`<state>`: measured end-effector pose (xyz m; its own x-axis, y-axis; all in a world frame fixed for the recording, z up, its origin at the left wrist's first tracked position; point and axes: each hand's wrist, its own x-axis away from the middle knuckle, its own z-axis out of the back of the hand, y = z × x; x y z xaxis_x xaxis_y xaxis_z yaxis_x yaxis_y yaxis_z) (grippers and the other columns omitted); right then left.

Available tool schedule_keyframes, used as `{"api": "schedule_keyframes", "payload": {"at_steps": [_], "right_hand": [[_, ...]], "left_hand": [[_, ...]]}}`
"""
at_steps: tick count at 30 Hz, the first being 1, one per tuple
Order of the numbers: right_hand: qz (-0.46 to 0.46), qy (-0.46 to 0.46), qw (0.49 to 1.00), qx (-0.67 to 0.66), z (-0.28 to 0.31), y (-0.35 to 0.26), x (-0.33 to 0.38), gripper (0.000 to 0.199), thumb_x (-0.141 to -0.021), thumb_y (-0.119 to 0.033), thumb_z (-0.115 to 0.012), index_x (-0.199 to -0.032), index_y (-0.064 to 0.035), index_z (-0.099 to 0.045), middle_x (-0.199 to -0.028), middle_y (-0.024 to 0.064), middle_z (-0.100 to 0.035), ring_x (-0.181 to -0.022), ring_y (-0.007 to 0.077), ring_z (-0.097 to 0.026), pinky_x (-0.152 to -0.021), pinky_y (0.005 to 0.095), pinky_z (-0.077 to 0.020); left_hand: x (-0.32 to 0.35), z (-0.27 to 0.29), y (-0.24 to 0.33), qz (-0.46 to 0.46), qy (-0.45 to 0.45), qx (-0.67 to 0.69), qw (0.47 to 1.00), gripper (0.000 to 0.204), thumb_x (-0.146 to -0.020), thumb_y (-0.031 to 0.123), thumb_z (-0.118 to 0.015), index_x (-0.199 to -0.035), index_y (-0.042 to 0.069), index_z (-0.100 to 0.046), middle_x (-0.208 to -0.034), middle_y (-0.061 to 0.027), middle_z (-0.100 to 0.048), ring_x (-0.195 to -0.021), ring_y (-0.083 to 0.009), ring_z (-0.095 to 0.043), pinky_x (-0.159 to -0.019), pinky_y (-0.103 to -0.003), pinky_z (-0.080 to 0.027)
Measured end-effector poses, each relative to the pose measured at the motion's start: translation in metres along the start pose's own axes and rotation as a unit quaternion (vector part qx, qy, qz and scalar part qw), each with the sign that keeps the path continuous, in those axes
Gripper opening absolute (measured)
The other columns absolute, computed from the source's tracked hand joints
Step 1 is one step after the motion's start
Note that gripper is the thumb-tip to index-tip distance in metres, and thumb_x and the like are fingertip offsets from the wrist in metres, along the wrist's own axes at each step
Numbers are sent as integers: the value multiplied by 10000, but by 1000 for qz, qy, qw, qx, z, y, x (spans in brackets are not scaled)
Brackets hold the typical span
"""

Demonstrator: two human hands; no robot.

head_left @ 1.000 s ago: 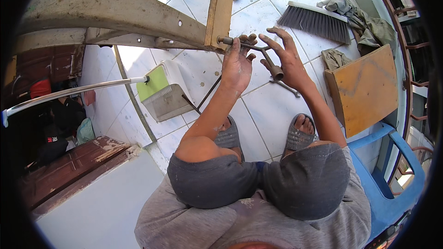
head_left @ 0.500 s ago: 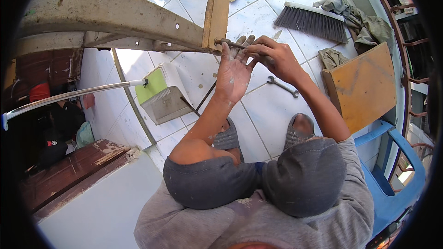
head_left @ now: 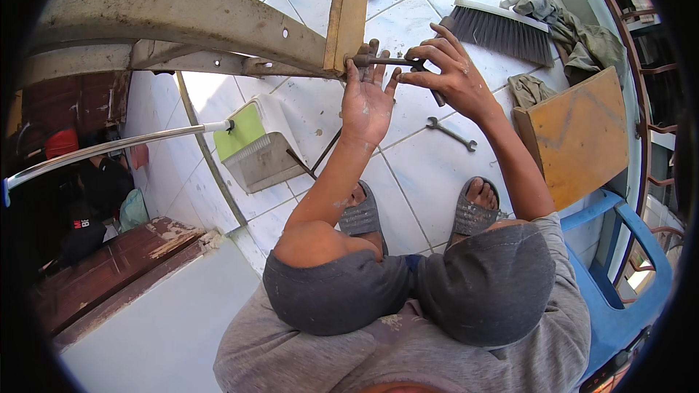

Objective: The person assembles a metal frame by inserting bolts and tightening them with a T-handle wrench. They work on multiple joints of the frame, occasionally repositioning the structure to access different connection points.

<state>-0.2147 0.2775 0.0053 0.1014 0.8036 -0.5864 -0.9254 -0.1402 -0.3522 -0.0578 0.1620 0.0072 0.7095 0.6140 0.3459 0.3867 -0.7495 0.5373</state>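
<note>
A dark metal T-handled socket wrench [head_left: 393,61] lies level, its socket end against the lower end of a wooden post [head_left: 345,18] beside a beige metal frame [head_left: 196,14]. My left hand [head_left: 366,113] is palm up beneath that end, fingers stretched out, with the shaft crossing them and the thumb at the socket. On the crossbar side, my right hand [head_left: 464,78] holds the wrench with bent fingers, thumb and forefinger close to the shaft. Whatever the socket sits on is hidden. On the tiles below my right hand lies a combination spanner [head_left: 453,135].
A green and grey dustpan [head_left: 255,138] with a long metal handle stands left of my forearm. To the right are a broom head [head_left: 502,33], crumpled cloth [head_left: 575,36], a wooden box-like piece [head_left: 579,135] and a blue plastic chair [head_left: 641,262]. My sandalled feet are below my hands.
My right hand has moved right and turned on the wrench, so its crossbar now stands out clearly. My left hand has stayed by the post, its fingers spread slightly differently.
</note>
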Motion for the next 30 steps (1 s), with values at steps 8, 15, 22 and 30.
{"api": "schedule_keyframes", "payload": {"at_steps": [8, 15, 22, 30], "right_hand": [[-35, 10, 999, 17, -5, -4, 22, 434, -775, -111, -712, -1145, -338, -703, -1096, -26, -619, -1087, 226, -575, -1162, 523, -386], [-575, 191, 687, -402, -5, -31, 48, 469, -980, -164, -579, -1329, 71, -370, -1187, 237, -521, -1104, 308, -588, -866, 398, -596], [-536, -93, 559, -626, -5, -13, -18, 497, -1006, -445, -538, -1154, 27, -576, -730, 77, -613, -492, 147, -551, -500, 287, -487], [-55, -61, 993, 86, 2, -4, 20, 543, -847, -65, -640, -1262, -414, -598, -1336, -35, -535, -1434, 185, -319, -1253, 593, -70]], "left_hand": [[4, -17, -8, -23, 17, -48, 998, 397, -1044, 355, -482, -1285, 44, -436, -1332, -146, -501, -1346, -292, -461, -1154, -403, -385], [1, -20, -7, -58, 42, -55, 996, 341, -1029, 313, -525, -1225, 43, -453, -1281, -151, -537, -1319, -305, -494, -1164, -412, -391], [-4, -7, -9, -74, 49, -88, 992, 348, -1057, 351, -470, -1268, 76, -446, -1287, -122, -521, -1300, -253, -485, -1084, -401, -381], [3, -11, 2, 5, 19, -46, 999, 307, -1043, 292, -512, -1253, 73, -463, -1372, -144, -501, -1337, -278, -476, -1124, -413, -399]]}}
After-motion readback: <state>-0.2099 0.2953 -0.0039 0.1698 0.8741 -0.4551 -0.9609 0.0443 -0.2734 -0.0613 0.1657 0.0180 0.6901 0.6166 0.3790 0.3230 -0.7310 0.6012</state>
